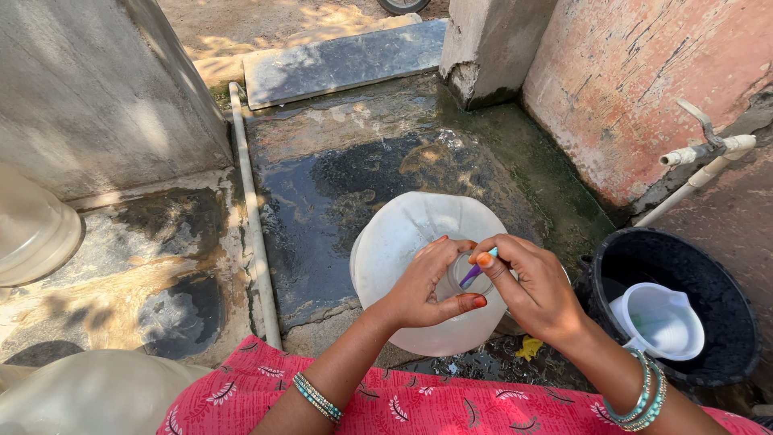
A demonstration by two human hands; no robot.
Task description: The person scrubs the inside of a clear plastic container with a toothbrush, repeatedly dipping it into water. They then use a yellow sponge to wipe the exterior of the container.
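Note:
A large translucent white water jug [403, 242] stands upright on the wet stone floor right in front of me. My left hand [427, 286] wraps around its neck at the mouth. My right hand [535, 290] pinches a thin purple and teal brush [477, 272] whose end goes down into the jug's mouth. Both wrists carry turquoise bangles.
A black bucket [708, 298] with a white plastic mug [660, 322] inside stands at the right, under a white tap [704, 149] on the pink wall. A white pipe [254, 217] runs along the floor at left. More translucent jugs sit at far left [32, 229] and bottom left [88, 395].

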